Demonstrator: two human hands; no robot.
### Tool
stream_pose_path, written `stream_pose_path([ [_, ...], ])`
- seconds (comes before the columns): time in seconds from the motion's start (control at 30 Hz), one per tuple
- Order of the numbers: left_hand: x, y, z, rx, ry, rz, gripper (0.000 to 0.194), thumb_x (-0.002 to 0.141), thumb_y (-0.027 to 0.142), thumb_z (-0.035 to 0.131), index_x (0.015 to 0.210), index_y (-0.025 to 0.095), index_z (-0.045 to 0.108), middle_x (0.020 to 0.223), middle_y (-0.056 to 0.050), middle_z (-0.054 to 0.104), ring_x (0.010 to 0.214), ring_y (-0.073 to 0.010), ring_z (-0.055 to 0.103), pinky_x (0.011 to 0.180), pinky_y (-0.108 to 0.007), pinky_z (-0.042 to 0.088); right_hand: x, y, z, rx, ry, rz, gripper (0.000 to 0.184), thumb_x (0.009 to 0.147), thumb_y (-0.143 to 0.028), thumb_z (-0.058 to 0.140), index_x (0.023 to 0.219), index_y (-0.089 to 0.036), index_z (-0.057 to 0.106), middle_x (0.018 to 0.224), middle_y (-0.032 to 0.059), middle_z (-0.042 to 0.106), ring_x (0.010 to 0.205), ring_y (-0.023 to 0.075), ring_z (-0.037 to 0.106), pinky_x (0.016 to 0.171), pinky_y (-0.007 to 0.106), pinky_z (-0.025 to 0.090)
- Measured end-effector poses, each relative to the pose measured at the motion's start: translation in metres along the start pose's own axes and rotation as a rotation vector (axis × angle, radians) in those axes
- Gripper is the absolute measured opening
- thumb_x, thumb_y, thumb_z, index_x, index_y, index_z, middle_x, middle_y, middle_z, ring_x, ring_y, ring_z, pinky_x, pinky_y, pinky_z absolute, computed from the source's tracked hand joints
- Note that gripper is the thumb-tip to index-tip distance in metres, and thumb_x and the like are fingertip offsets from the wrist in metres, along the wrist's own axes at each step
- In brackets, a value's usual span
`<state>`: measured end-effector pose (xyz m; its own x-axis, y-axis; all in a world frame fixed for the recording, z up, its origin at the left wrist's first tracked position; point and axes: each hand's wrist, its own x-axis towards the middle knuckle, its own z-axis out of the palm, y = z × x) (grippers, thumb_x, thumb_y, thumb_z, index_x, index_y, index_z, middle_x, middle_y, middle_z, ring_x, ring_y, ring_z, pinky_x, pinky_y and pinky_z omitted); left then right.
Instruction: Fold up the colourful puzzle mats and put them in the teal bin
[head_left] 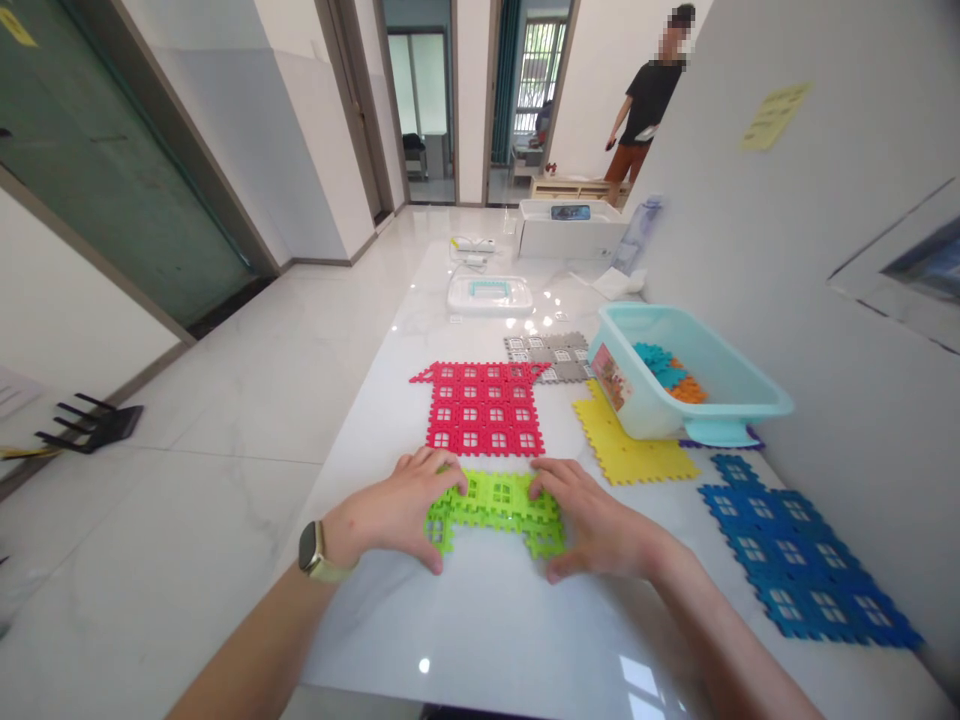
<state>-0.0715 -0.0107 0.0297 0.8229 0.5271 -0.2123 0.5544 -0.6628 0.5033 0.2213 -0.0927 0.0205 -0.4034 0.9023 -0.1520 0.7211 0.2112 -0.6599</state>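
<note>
Lime-green interlocking building tiles (491, 512) with window cut-outs lie on the white table in front of me, some overlapping others. My left hand (420, 505) grips their left end, fingers on the upper edge and thumb at the lower left. At the right end, my right hand (589, 515) holds them the same way, its thumb low near the table. Just beyond is a flat red panel of joined window tiles (485, 408), with pointed pieces at its upper corners. Fingers partly cover the green tiles' ends.
On the right stand a light-blue bin (705, 420) with loose tiles, a yellow panel (630, 445) and a blue panel (806, 555). Farther back are grey tiles (555, 355), a white lid (489, 296) and a white box (566, 238). A person (649, 105) stands beyond the table.
</note>
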Motion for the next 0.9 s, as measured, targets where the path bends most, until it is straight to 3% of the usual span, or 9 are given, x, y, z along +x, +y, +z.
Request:
stream_pose_path([
  [0.17, -0.004, 0.013, 0.003, 0.023, -0.024, -0.036, 0.061, 0.058, 0.027, 0.081, 0.113, 0.027, 0.054, 0.122, -0.005, 0.046, 0.111, -0.0298, 0.042, 0.094, -0.04, 0.038, -0.006, -0.006, 0.002, -0.012, 0.038, -0.049, 0.054, 0.06, -0.029, 0.084, 0.108, -0.026, 0.059, 0.13, 0.0084, 0.052, 0.124, 0.0313, 0.044, 0.102, 0.045, 0.043],
  [0.37, -0.006, 0.013, -0.006, -0.026, -0.005, -0.003, 0.061, 0.06, 0.025, 0.074, 0.117, 0.025, 0.055, 0.119, -0.006, 0.051, 0.108, -0.0301, 0.046, 0.096, -0.042, 0.039, -0.01, -0.008, -0.001, -0.055, 0.081, -0.085, 0.052, 0.064, -0.03, 0.079, 0.11, -0.023, 0.058, 0.126, 0.0102, 0.055, 0.119, 0.0316, 0.047, 0.101, 0.044, 0.043],
  [0.5, -0.003, 0.005, -0.014, -0.129, 0.023, 0.058, 0.042, 0.077, 0.02, 0.06, 0.119, 0.025, 0.058, 0.118, -0.004, 0.057, 0.111, -0.0257, 0.049, 0.099, -0.037, 0.039, -0.004, 0.0, -0.004, 0.019, 0.104, -0.093, 0.032, 0.084, -0.029, 0.061, 0.115, -0.024, 0.057, 0.12, 0.0079, 0.059, 0.113, 0.0271, 0.052, 0.098, 0.042, 0.044],
  [0.63, 0.004, -0.004, -0.012, -0.164, 0.086, 0.095, 0.027, 0.096, 0.023, 0.043, 0.113, 0.024, 0.063, 0.117, -0.005, 0.06, 0.112, -0.0218, 0.051, 0.099, -0.034, 0.038, 0.004, 0.007, 0.002, 0.036, 0.163, -0.094, 0.019, 0.097, -0.029, 0.044, 0.103, -0.024, 0.061, 0.108, 0.0075, 0.063, 0.103, 0.0237, 0.056, 0.091, 0.039, 0.046],
  [0.8, 0.007, -0.006, -0.002, -0.112, 0.148, 0.095, 0.022, 0.094, 0.028, 0.052, 0.115, 0.023, 0.059, 0.112, -0.005, 0.059, 0.106, -0.0228, 0.052, 0.094, -0.035, 0.041, 0.007, 0.007, 0.013, -0.04, 0.221, -0.085, 0.015, 0.098, -0.027, 0.045, 0.1, -0.024, 0.059, 0.105, 0.008, 0.061, 0.101, 0.0232, 0.056, 0.089, 0.038, 0.046],
  [0.9, 0.006, -0.006, 0.001, -0.083, 0.138, 0.073, 0.042, 0.085, 0.035, 0.067, 0.124, 0.025, 0.054, 0.116, -0.005, 0.057, 0.108, -0.0252, 0.051, 0.094, -0.036, 0.04, 0.007, 0.007, 0.016, -0.067, 0.249, -0.079, 0.015, 0.098, -0.026, 0.044, 0.098, -0.024, 0.059, 0.103, 0.0079, 0.061, 0.099, 0.0231, 0.056, 0.088, 0.037, 0.046],
])
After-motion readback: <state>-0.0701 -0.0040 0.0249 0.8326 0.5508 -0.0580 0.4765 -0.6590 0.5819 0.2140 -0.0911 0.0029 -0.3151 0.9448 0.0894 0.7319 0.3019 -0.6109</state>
